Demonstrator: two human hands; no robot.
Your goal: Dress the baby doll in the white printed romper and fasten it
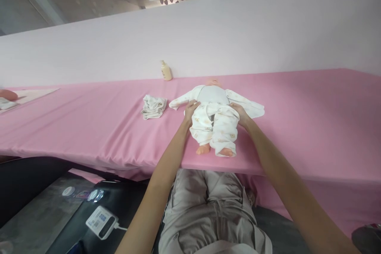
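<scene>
A baby doll lies on its back on the pink table cover, head away from me, feet at the near edge. It wears white printed trousers, and an opened white top is spread under its arms. My left hand grips the trousers' waistband at the doll's left-side hip as I see it, fingers closed on the cloth. At the other hip, my right hand pinches the waistband in the same way.
A folded white cloth lies left of the doll. A small cream bottle stands at the back by the white wall. Another doll and mat are at the far left. Below the table sits a white device with a cable.
</scene>
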